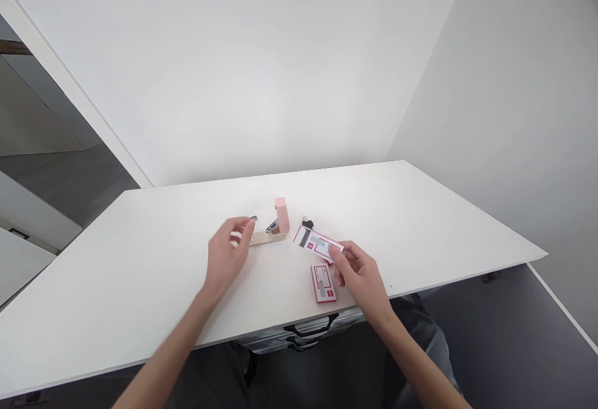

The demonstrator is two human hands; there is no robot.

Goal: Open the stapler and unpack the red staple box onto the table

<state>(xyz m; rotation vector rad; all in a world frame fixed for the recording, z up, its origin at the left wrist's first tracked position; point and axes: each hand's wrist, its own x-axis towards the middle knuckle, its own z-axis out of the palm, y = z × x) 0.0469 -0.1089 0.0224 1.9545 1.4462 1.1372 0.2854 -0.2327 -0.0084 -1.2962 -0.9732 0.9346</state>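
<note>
My left hand [228, 250] is closed in a pinch, with a short grey strip of staples [253, 217] at its fingertips. Just beside it a stapler [282, 216] lies on the table, its pink top swung upright from the pale base, part of which is behind my fingers. Between thumb and fingers, my right hand [357, 272] grips a white and red staple box [320, 244], tilted, with a dark grey band near its far end. Close by that hand, a second white and red box [323, 284] rests near the front edge.
A small black and silver object [307, 223], too small to name, lies behind the held box. The white table [420, 222] meets a white wall at the back and a grey panel at right. Black handles [311, 328] show below the front edge.
</note>
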